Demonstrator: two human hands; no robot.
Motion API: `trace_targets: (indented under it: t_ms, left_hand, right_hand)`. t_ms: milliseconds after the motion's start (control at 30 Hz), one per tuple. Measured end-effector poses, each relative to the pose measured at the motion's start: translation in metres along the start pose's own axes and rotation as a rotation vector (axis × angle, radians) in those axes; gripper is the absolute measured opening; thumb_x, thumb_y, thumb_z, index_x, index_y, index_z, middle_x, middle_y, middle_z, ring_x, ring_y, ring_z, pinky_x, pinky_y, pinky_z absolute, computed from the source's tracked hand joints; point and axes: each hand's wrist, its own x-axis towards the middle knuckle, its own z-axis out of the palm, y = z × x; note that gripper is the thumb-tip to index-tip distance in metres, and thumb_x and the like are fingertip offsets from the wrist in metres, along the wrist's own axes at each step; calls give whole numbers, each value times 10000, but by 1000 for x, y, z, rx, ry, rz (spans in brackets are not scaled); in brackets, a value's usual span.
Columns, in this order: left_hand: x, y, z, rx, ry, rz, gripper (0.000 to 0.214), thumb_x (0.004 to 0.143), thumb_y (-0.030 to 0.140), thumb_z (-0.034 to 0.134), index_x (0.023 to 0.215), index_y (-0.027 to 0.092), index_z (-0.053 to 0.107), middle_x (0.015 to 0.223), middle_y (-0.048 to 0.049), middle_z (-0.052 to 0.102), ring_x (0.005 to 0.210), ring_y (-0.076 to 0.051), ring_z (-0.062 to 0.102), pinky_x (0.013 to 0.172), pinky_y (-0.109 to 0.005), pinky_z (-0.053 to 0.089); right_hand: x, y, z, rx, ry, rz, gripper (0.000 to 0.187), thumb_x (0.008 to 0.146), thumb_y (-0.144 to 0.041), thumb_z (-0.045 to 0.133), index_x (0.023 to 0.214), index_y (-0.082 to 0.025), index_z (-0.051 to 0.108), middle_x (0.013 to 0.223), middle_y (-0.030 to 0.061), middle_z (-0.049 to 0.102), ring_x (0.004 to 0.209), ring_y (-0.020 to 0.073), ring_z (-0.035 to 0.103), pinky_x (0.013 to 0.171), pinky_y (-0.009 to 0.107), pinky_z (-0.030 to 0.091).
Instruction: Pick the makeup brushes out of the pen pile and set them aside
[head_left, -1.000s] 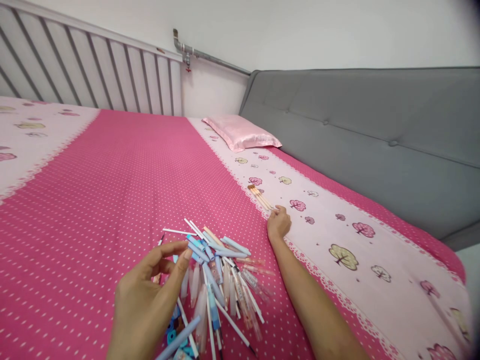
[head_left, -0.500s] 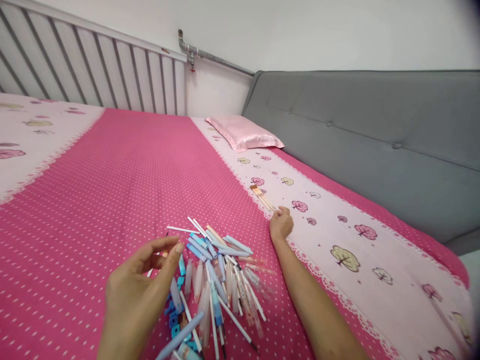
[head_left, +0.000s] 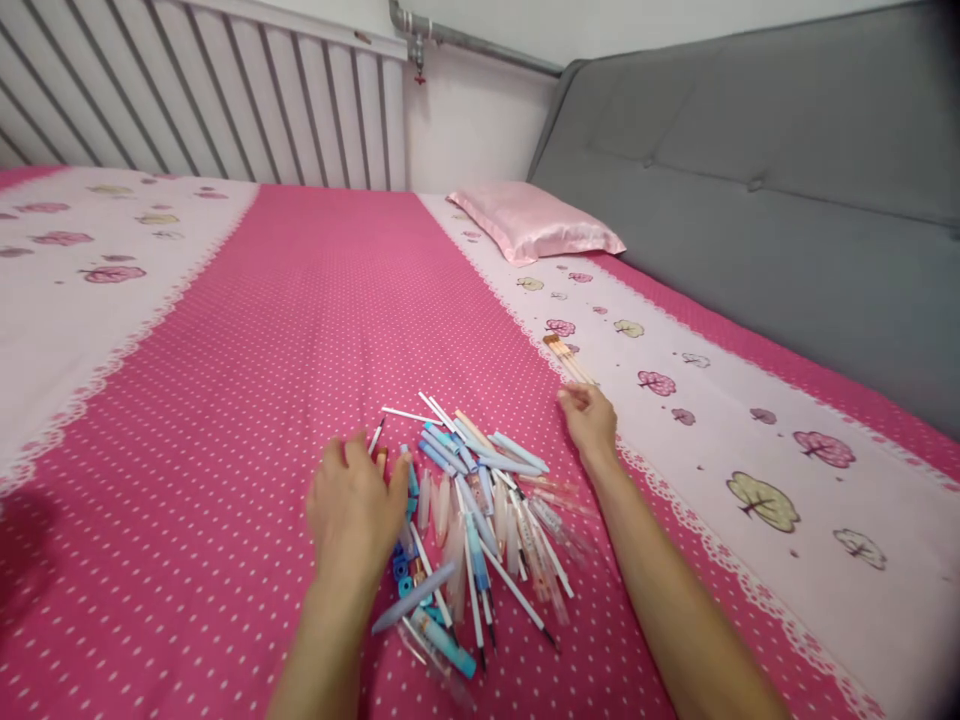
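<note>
A loose pile of pens and pen parts [head_left: 480,520], blue, white and clear, lies on the pink dotted bedsheet [head_left: 247,350]. My left hand [head_left: 356,510] rests palm down on the pile's left edge, fingers curled over some pieces; what they grip is hidden. My right hand [head_left: 589,420] lies just right of the pile with its fingers loosely curled, close to the near end of a small bundle of orange-tipped sticks [head_left: 568,360]. Whether it touches them is unclear.
A pink satin pillow [head_left: 536,220] lies at the far right of the bed. A grey padded headboard [head_left: 750,200] runs along the right side. A white slatted rail [head_left: 225,100] and a wall pipe [head_left: 450,35] stand at the back.
My left hand dropped from a raised, fingers-apart pose onto the left of the pile. My right hand drew back a little from the sticks. The camera tilted down and closer.
</note>
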Motion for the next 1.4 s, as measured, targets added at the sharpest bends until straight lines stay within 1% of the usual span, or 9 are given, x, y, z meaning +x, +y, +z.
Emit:
trace_targets:
  t_ms: [167, 267, 333, 433, 633, 833, 1000, 1167, 1400]
  left_hand:
    - [-3, 6, 15, -159, -138, 109, 531, 844, 438, 491, 1210, 55, 514, 1121, -202, 602, 1086, -346, 541, 916, -483, 436]
    - [-6, 12, 23, -366, -154, 190, 476, 813, 395, 544, 1187, 101, 534, 1124, -161, 613, 1080, -307, 551, 935, -461, 431]
    - [-7, 14, 29, -490, -164, 217, 451, 798, 387, 567, 1167, 129, 551, 1125, -139, 622, 1082, -290, 555, 948, -458, 425]
    - [-6, 15, 35, -658, -199, 176, 446, 776, 402, 598, 1147, 156, 570, 1127, -125, 631, 1081, -276, 570, 955, -454, 430]
    - [-4, 19, 28, -990, -257, 50, 433, 710, 386, 662, 1067, 144, 619, 1101, -129, 652, 1028, -253, 618, 937, -409, 468]
    - [-7, 25, 14, -933, -297, 65, 377, 752, 365, 642, 1056, 143, 638, 1079, -133, 664, 949, -236, 640, 854, -380, 505]
    - [-9, 30, 5, -839, -289, 66, 359, 765, 370, 632, 1045, 147, 655, 871, -95, 694, 759, -209, 650, 693, -335, 526]
    - [-14, 33, -3, -883, -282, 72, 343, 785, 405, 624, 1040, 179, 665, 876, -82, 692, 777, -201, 651, 652, -306, 543]
    - [-18, 36, -9, -953, -232, -46, 397, 755, 473, 646, 1026, 184, 664, 825, -65, 663, 747, -209, 636, 475, -251, 522]
  right_hand:
    - [-43, -47, 11, 3, -656, -251, 351, 847, -383, 523, 1079, -149, 643, 1085, 115, 685, 965, 214, 637, 881, 370, 477]
    - [-66, -68, 10, -56, -886, -438, 437, 891, -413, 488, 1239, -163, 567, 1232, 119, 616, 1106, 237, 574, 959, 405, 426]
    - [-75, -75, 9, -130, -902, -511, 492, 886, -395, 511, 1313, -151, 502, 1310, 139, 555, 1201, 264, 504, 1012, 436, 373]
    - [-79, -78, 7, -154, -903, -469, 606, 844, -394, 581, 1370, -139, 419, 1326, 158, 528, 1203, 285, 496, 998, 447, 383]
    - [-80, -81, 5, 27, -961, -379, 581, 816, -297, 626, 1341, -158, 422, 1090, 104, 639, 1009, 231, 599, 888, 394, 449]
    - [-79, -88, -2, 170, -966, -379, 309, 832, -202, 576, 1137, -176, 620, 1017, 67, 690, 947, 189, 628, 860, 347, 463]
    - [-75, -98, -16, 221, -1035, -346, 215, 818, -213, 602, 1011, -205, 697, 963, 38, 715, 918, 183, 646, 851, 338, 477]
    - [-72, -110, -33, 343, -1068, -222, 149, 836, -273, 606, 935, -198, 688, 929, 35, 710, 843, 159, 661, 759, 304, 518]
    - [-72, -118, -44, 511, -935, -91, 238, 852, -349, 605, 1043, -209, 583, 1004, 72, 698, 854, 169, 673, 773, 350, 542]
